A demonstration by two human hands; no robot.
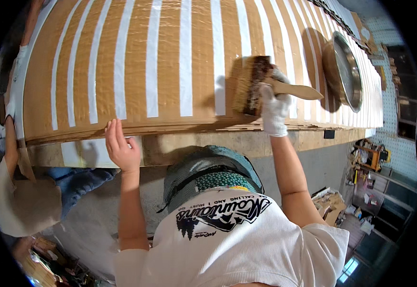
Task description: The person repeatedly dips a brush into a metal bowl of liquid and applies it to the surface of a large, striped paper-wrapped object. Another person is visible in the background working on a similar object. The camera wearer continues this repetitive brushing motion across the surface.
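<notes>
A white glove covers my right hand (276,106), which grips a wide brush (255,86) with a pale wooden handle and dark, wet-looking bristles. The bristles rest on or just over a brown sheet (170,57) with white strips, close to its near edge; whether they touch cannot be made out. Bare, my left hand (122,146) is open at that same edge, its fingers stretched out together with the tips by the end of a white strip. A round metal basin (344,71) sits on the striped surface to the right of the brush.
The layered sheets lie on a wooden-edged table (194,143). At the left another person (31,191) stands with arms along the sheet's left side. Cluttered shelves (375,186) and a cardboard box (330,205) are at the right. A small black piece (329,134) hangs at the table's edge.
</notes>
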